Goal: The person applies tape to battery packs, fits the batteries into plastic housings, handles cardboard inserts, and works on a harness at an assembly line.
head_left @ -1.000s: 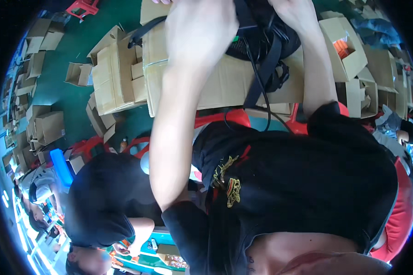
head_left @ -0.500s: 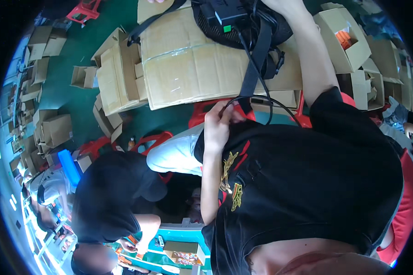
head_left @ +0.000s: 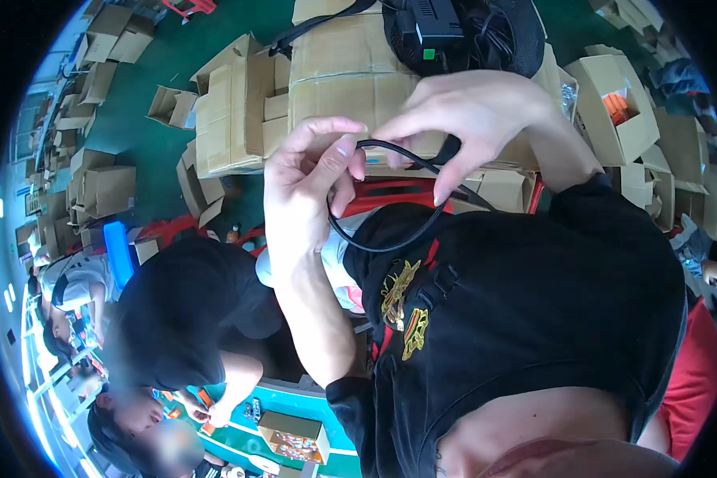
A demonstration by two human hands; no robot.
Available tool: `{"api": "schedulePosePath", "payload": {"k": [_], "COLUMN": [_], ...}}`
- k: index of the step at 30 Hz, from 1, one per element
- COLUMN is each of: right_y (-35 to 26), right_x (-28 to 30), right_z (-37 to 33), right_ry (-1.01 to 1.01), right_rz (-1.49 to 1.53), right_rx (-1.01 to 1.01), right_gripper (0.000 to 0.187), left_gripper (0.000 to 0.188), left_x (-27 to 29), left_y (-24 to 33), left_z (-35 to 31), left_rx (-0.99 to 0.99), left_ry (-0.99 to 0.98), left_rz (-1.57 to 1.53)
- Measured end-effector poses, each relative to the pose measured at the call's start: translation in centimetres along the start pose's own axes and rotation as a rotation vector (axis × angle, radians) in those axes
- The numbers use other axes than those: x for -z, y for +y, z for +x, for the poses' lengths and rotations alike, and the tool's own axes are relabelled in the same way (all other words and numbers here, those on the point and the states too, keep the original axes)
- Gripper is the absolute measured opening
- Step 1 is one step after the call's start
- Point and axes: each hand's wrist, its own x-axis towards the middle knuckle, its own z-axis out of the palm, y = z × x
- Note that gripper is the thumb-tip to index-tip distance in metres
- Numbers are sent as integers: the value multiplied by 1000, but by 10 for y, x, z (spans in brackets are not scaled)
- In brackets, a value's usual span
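Cable (head_left: pixel 386 250), black and thin, makes a loop between the two hands, which are apart: left hand (head_left: pixel 299 177) has its fingers closed on one side, right hand (head_left: pixel 482 111) arches over the other, thumb right by it, can't tell if that one's gripping, big cardboard box (head_left: pixel 338 103) sits just beyond

Cardboard box (head_left: pixel 342 99); black bag (head_left: pixel 523 40) atop

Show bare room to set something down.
The large carton's top, between the black strap and left hand. Green floor, left of the small open carton. Crowded: right of the black device; between left and right hand, where black cable loops.
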Motion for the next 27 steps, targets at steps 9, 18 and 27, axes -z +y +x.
{"api": "schedulePosePath", "payload": {"k": [9,18,27], "right_y": [-5,-36,-34], "right_x": [-15,48,63], "right_z": [13,20,65], "right_ry": [82,-549,-348], "right_rz": [269,71,-398], "right_rx": [-510,-402,-288], "right_gripper": [28,49,18], "left_gripper": [64,35,31], "left_x": [-4,-19,-61], "left_y": [-46,-33,-109], "left_z": [-57,-47,10], "left_rx": [-749,-42,464], "left_ry": [-111,240,-406], "left_rz": [1111,84,119]}}
